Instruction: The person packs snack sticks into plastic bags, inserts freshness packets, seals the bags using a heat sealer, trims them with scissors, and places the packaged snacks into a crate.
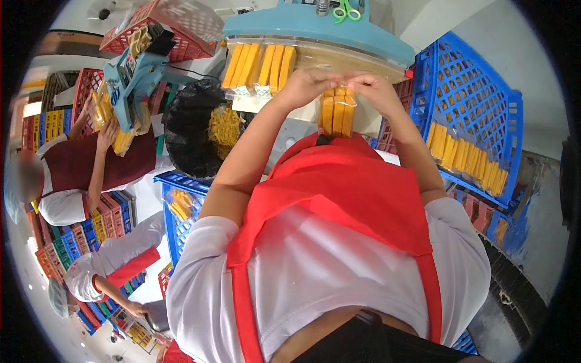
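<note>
My left hand (309,86) and my right hand (376,94) pinch the top edge of a clear plastic bag (337,115), one at each side. Several yellow-orange bar-shaped pieces stand side by side in it. The bag hangs just above my red apron, close to the front of a teal bag sealer (315,25). Left of my left hand, more filled bags (260,66) lie along the sealer's front edge, their bars upright. What those bars are made of, I cannot tell.
Green-handled scissors (346,12) lie on the sealer. A blue crate (466,78) at right holds several filled bags. At left are a black-lined bin (187,130) with yellow scraps, a blue crate (175,227), and a co-worker (97,154) at another teal sealer.
</note>
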The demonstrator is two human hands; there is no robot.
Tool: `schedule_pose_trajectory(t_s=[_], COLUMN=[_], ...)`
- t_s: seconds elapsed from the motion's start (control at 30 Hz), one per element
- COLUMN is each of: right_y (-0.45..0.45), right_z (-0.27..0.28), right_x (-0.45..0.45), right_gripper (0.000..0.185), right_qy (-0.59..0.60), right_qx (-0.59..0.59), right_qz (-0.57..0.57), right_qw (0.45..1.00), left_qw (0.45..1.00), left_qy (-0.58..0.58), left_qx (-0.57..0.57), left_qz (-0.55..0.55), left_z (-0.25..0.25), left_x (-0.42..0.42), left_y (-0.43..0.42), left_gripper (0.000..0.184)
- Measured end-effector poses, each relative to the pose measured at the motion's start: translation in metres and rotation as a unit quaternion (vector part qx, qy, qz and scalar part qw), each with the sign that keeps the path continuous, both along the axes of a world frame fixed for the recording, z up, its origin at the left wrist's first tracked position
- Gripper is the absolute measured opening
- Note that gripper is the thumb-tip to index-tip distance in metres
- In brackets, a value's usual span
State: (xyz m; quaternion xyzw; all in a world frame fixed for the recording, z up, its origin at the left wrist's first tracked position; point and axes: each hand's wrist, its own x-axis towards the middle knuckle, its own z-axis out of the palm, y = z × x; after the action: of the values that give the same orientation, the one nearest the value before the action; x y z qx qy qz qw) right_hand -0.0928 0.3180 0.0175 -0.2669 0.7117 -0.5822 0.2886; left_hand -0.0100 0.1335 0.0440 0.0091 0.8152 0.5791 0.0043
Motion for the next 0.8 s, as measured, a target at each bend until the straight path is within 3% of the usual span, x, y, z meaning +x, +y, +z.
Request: schedule_pose_trajectory(t_s=[0.13,0.23,0.37,0.57,0.67,0.8], right_y=[0.012,0.014,0.013,0.019,0.02,0.023], right_z=[-0.006,-0.013,-0.013,-0.017,-0.025,-0.03], right_x=[0.003,0.004,0.011,0.007,0.005,-0.002], right_gripper=[0.019,0.018,0.019,0.018,0.018,0.015], right_qy=[-0.073,-0.064,-0.072,-0.106,-0.128,-0.205], right_qx=[-0.049,-0.072,-0.099,-0.113,-0.108,-0.132], right_qz=[-0.06,-0.079,-0.114,-0.129,-0.182,-0.185], right_qw=[0.994,0.992,0.986,0.979,0.969,0.952], left_qw=[1.0,0.997,0.998,0.999,0.996,0.989], left_qy=[0.017,-0.03,-0.006,-0.002,-0.088,-0.071], left_qx=[-0.017,-0.072,-0.06,0.014,-0.003,0.126], left_qz=[0.012,0.024,0.009,-0.043,-0.007,0.041], left_z=[-0.009,-0.007,-0.013,-0.012,-0.022,-0.045], left_x=[-0.001,-0.008,-0.016,-0.025,-0.032,-0.027], left_y=[-0.004,-0.001,0.001,0.005,0.011,0.018], left_gripper=[0.016,0.015,0.016,0.012,0.014,0.019])
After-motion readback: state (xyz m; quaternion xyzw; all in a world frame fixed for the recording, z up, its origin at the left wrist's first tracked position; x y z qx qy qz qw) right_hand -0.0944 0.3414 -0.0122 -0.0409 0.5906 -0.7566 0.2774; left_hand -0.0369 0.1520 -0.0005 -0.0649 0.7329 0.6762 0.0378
